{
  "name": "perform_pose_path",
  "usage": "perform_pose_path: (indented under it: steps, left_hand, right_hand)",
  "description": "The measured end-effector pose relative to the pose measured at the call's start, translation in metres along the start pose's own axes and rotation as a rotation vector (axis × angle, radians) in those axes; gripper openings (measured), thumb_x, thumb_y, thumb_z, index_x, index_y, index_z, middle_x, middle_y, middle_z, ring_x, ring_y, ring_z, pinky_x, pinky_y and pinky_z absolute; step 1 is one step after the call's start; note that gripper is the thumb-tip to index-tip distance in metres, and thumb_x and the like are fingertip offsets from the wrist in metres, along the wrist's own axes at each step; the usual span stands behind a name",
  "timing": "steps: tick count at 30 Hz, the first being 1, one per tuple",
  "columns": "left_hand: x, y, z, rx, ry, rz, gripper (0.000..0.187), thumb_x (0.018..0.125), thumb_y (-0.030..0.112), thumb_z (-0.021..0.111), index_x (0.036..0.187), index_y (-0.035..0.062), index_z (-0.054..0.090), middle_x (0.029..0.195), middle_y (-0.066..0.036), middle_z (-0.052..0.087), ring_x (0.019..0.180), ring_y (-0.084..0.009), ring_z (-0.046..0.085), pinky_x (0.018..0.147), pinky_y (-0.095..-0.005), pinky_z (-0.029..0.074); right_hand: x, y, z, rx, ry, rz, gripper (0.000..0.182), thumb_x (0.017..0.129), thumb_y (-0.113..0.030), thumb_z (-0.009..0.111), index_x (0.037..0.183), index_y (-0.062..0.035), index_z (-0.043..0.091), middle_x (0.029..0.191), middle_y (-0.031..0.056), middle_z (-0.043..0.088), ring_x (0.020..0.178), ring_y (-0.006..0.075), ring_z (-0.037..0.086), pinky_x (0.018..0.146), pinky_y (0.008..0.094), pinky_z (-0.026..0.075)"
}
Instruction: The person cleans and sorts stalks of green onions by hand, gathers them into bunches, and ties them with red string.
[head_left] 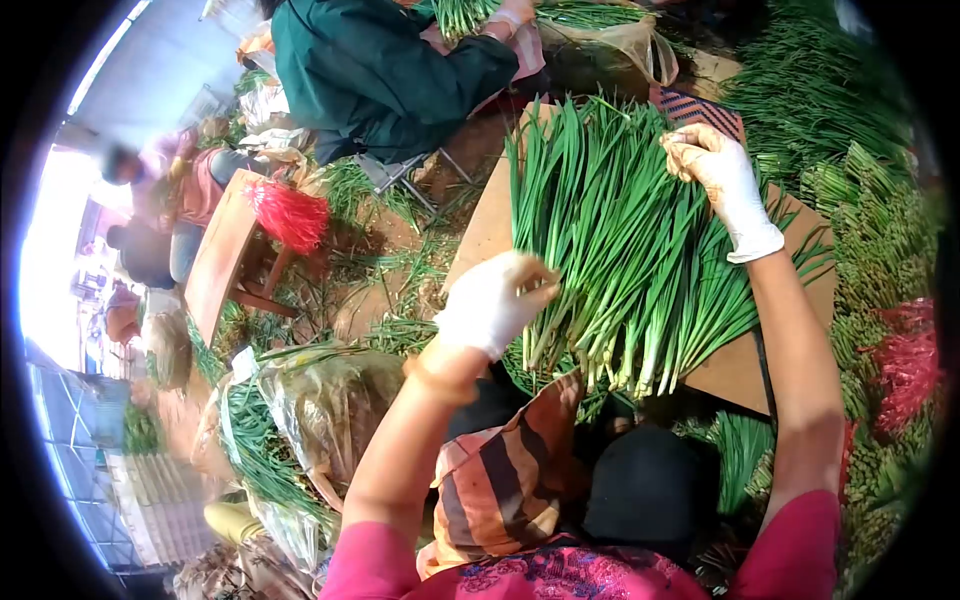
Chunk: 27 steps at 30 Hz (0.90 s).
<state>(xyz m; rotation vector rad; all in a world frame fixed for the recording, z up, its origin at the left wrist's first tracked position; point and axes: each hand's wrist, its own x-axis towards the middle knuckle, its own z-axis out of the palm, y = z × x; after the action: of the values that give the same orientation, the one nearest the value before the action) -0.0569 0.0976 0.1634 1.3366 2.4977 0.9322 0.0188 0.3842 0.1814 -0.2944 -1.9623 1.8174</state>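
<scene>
A wide pile of long, flat-leaved garlic chives (610, 230) lies on a cardboard-coloured board (735, 372), pale stem ends toward my body. My left hand (492, 302), in a white glove, hovers at the pile's left edge by the stem ends, its fingers curled in toward the thumb. Over the right side of the leaves is my right hand (712, 180), in a stained white glove, thumb and fingers pinched together. What sits between the fingertips of either hand is too small to make out.
Bundled green stalks (870, 230) and red ties (908, 365) line the right side. At left are a plastic-wrapped bundle (335, 400) and a wooden bench (222, 255) bearing red strips (290, 213). A person in a green jacket (385, 75) sits ahead; others are farther left.
</scene>
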Motion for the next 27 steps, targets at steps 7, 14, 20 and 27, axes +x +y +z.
perform_pose_path:
  steps: [7,14,20,27]
  left_hand:
    - [0.107,0.023,0.058,-0.014,-0.172,-0.171,0.029,0.078,0.033,0.067,0.099,0.0129,0.067,0.090,-0.015,0.066,0.084,-0.0289,0.063,0.077,-0.0344,0.049]
    - [0.068,-0.004,0.012,-0.025,-0.182,-0.127,0.034,0.076,0.039,0.071,0.088,0.0077,0.067,0.075,-0.014,0.066,0.069,-0.0245,0.063,0.066,-0.0328,0.050]
    - [0.017,-0.010,0.017,0.260,-0.422,-0.183,0.034,0.071,0.043,0.067,0.077,0.0092,0.066,0.071,-0.012,0.065,0.069,-0.0293,0.064,0.066,-0.0366,0.051]
    - [0.005,-0.019,0.007,-0.388,-0.366,-0.552,0.020,0.076,0.026,0.065,0.078,0.0058,0.067,0.063,0.000,0.059,0.054,-0.0066,0.051,0.050,-0.0215,0.043]
  right_hand:
    - [-0.034,-0.002,0.003,-0.051,-0.008,0.099,0.013,0.088,-0.007,0.055,0.092,0.0040,0.060,0.072,0.0027,0.059,0.062,0.0062,0.049,0.058,0.0190,0.039]
    - [-0.126,-0.044,0.069,-0.508,-0.781,-0.064,0.018,0.083,-0.022,0.059,0.094,-0.0073,0.061,0.082,0.0122,0.064,0.072,0.0276,0.065,0.061,0.0328,0.052]
    - [-0.172,-0.021,0.097,-0.716,-0.938,-0.258,0.022,0.083,-0.025,0.058,0.098,-0.0097,0.061,0.083,0.0086,0.065,0.074,0.0267,0.064,0.066,0.0371,0.052]
    - [-0.115,-0.002,0.066,-0.804,-0.242,-0.386,0.012,0.078,-0.018,0.061,0.082,-0.0076,0.064,0.073,0.0073,0.062,0.067,0.0258,0.063,0.061,0.0361,0.051]
